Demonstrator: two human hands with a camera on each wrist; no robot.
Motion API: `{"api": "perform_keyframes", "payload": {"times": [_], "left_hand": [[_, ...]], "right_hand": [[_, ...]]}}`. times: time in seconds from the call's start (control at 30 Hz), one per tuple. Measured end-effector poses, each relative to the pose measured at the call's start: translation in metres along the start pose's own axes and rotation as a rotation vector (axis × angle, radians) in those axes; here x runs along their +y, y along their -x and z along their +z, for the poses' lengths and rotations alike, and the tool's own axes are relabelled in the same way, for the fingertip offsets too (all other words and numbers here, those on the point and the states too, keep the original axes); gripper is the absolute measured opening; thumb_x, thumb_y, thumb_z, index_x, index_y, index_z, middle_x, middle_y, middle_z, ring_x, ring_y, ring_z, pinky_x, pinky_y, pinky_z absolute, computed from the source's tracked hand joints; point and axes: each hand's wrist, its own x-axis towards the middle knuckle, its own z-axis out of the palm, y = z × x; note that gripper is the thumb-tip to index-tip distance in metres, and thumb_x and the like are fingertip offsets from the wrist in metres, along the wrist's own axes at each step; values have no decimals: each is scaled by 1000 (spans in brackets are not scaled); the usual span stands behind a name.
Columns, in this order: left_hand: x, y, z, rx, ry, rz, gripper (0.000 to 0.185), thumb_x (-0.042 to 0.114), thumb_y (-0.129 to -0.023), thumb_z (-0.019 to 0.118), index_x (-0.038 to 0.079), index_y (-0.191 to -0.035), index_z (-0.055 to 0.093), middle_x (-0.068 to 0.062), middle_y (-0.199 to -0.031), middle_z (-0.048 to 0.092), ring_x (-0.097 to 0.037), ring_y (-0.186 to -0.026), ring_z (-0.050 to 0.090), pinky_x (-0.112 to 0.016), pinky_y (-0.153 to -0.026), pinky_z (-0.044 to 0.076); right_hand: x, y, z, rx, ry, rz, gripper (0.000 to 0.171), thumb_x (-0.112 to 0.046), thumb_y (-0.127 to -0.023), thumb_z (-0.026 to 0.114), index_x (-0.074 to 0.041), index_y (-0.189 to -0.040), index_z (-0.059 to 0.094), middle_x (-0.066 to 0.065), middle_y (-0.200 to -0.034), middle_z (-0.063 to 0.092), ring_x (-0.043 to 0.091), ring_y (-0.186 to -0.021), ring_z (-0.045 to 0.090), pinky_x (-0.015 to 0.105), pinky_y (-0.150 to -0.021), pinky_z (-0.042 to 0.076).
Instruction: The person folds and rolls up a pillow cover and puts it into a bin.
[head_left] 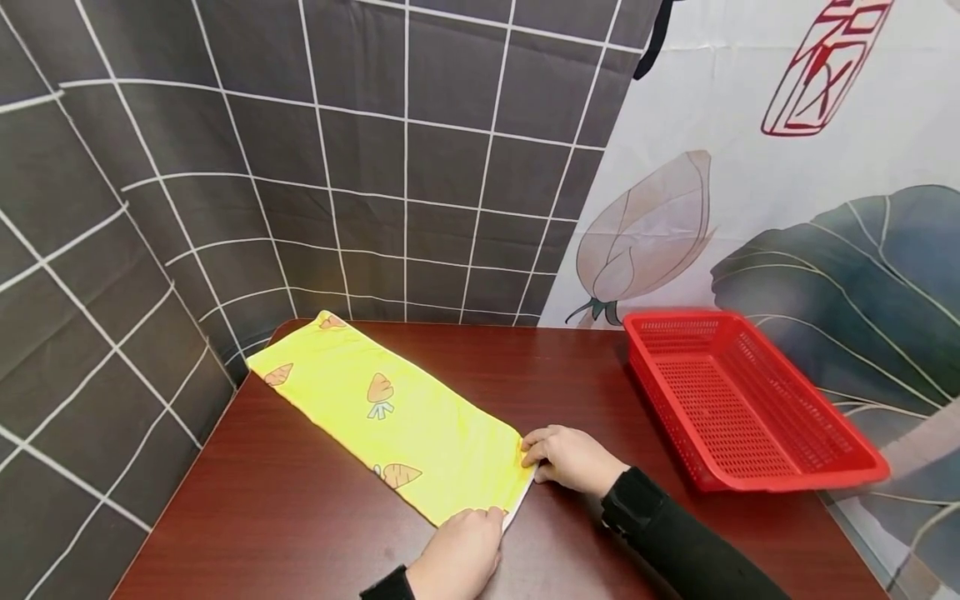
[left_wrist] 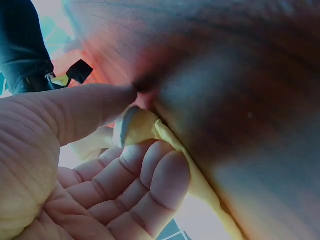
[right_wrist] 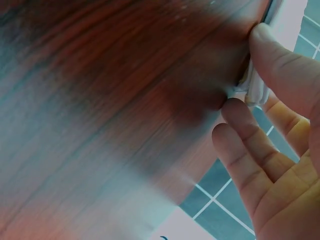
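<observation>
A flat, oblong yellow cloth (head_left: 442, 425) printed with carrots lies slantwise on the table, with a white edge showing at its right end. My left hand (head_left: 461, 552) pinches the near corner of that end. At the far corner of the same end, my right hand (head_left: 567, 458) pinches the cloth between thumb and fingers. In the left wrist view the corner of the yellow cloth (left_wrist: 142, 125) sits between thumb and fingertips. The right wrist view shows the layered white edge (right_wrist: 257, 87) at the thumb and index finger. What kind of cloth item it is, I cannot tell.
A red plastic basket (head_left: 750, 417) with perforated walls stands at the right on the brown table (head_left: 570, 375). Behind the table hangs a grey gridded curtain (head_left: 442, 158), beside a white backdrop (head_left: 735, 100) with a flower and leaf print.
</observation>
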Motion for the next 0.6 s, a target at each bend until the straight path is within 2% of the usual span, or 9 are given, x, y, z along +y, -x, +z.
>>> {"api": "perform_keyframes", "payload": {"times": [0.13,0.2,0.3,0.4,0.47,0.6], "left_hand": [[-1,-2,5,24,6,-23,11,12,-100,64,6,-91,63,-2,-70,62,-14,-63,65,-30,-56,50],[-6,-4,14,24,22,-35,11,12,-102,61,5,-93,62,-3,-70,63,-15,-63,66,-32,-55,50],[-18,-8,32,31,70,-52,7,10,-98,61,4,-94,61,-5,-70,62,-17,-62,66,-33,-53,49],[-28,-10,43,29,122,-80,6,11,-95,62,5,-95,61,-5,-70,63,-17,-61,67,-33,-51,47],[-27,-8,33,29,171,-103,6,10,-93,63,5,-94,60,-5,-70,62,-18,-61,67,-32,-50,46],[-21,-4,11,10,198,-116,8,9,-91,67,4,-92,61,-6,-69,62,-18,-61,68,-32,-50,47]], "right_hand": [[1,-2,-1,-13,-1,-6,25,-23,-84,91,-20,-108,85,3,-124,78,21,-115,71,39,-99,61],[2,-3,-1,-20,1,-16,27,-26,-83,92,-21,-109,85,3,-124,78,22,-115,71,39,-99,61],[4,-3,0,-26,4,-30,29,-30,-83,92,-21,-110,84,2,-125,77,21,-116,70,37,-99,61],[5,-3,2,-17,6,-47,28,-30,-83,92,-21,-109,84,1,-124,78,21,-115,70,36,-98,61],[6,-3,3,2,13,-62,24,-26,-85,91,-22,-107,84,1,-122,78,20,-113,70,36,-97,61],[7,-4,5,45,38,-93,17,-19,-87,88,-21,-104,83,-1,-117,79,18,-109,71,36,-97,61]]}}
